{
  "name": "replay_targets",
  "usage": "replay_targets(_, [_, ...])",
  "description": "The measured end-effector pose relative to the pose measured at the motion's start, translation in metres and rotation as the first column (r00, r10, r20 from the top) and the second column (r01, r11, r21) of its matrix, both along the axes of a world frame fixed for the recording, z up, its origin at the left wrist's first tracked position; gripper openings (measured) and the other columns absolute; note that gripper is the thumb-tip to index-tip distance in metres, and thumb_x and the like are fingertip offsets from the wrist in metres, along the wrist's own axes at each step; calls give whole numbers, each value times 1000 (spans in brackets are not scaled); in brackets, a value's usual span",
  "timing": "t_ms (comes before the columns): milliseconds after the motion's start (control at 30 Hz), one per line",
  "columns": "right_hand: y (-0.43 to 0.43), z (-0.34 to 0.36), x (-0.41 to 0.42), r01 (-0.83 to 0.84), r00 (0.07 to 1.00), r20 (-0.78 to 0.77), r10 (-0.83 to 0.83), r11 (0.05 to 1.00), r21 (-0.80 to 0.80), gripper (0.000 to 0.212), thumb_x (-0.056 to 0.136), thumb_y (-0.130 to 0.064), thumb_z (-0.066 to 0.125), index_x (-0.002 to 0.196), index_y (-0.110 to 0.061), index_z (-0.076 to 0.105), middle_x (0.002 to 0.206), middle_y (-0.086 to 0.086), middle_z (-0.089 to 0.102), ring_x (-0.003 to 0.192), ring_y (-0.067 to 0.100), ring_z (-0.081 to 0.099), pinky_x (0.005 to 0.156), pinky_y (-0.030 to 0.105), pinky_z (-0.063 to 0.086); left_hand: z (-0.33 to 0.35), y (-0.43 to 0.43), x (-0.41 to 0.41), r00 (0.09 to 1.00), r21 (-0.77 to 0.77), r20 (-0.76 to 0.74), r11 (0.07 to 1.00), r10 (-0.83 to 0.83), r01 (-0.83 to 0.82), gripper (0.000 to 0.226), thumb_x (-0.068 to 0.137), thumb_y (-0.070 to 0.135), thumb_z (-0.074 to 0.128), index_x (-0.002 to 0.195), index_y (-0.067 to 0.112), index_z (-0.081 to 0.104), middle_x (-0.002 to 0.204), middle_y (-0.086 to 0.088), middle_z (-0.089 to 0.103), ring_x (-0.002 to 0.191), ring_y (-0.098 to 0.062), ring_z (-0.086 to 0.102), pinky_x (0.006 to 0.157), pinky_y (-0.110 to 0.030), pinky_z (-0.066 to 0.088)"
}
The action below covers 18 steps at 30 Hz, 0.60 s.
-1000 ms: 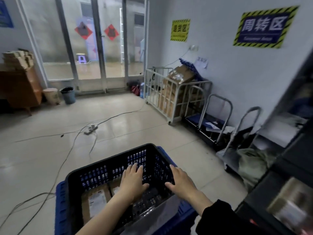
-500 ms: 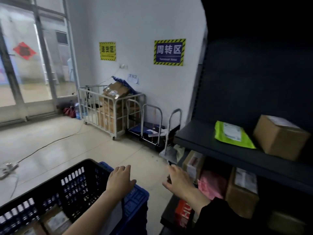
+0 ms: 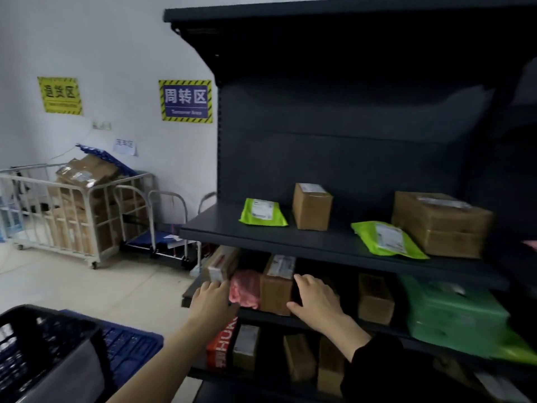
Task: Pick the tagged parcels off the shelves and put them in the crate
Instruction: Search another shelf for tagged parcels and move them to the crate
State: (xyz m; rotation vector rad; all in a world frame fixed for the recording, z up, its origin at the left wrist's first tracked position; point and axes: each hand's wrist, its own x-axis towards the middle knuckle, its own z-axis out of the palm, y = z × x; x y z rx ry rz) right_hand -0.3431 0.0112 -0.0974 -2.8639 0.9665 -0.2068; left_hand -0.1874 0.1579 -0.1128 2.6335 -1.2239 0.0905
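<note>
On the middle shelf (image 3: 190, 289) our left hand (image 3: 210, 303) and right hand (image 3: 316, 301), fingers straight, gripping nothing, bracket the brown parcel (image 3: 276, 289) — probably for a two-handed lift — the crate (image 3: 43, 338) stands low at left.

A blue hazard-bordered sign (image 3: 186, 101) is mounted on the white wall (image 3: 116, 39); a cage trolley (image 3: 72, 210) is parked far left of the left hand (image 3: 210, 301)

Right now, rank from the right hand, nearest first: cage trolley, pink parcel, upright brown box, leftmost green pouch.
1. Upright brown box, just left of the right hand.
2. Pink parcel, left of that box.
3. Leftmost green pouch, shelf above.
4. Cage trolley, at the far wall.
</note>
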Motion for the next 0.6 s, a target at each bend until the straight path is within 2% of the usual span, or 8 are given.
replay_targets(200, [-37,7,-103,163,987,-12,-162,987,12,69,93,-44,47,148,-16,18,151,8,28,136,26,31,108,38,33,13,-69,-83,982,18,23,983,-185,185,44,91,29,47,133,16,43,137,-5,48,130,-26,38,106,-34,31])
replay_targets(300, [-54,7,-146,242,970,-26,-242,970,32,68,93,-44,47,148,-16,19,148,7,32,133,28,33,107,40,35,16,-101,-116,960,27,39,961,-278,277,50,91,38,48,136,18,40,139,-4,46,132,-24,37,108,-33,30])
replay_targets(600, [-101,1,-238,456,890,-32,-456,890,15,67,92,-42,47,147,-15,20,144,9,36,132,28,34,107,38,33,11,-189,-193,877,63,28,877,-479,477,53,92,43,46,139,18,39,139,-3,47,133,-24,36,109,-34,30])
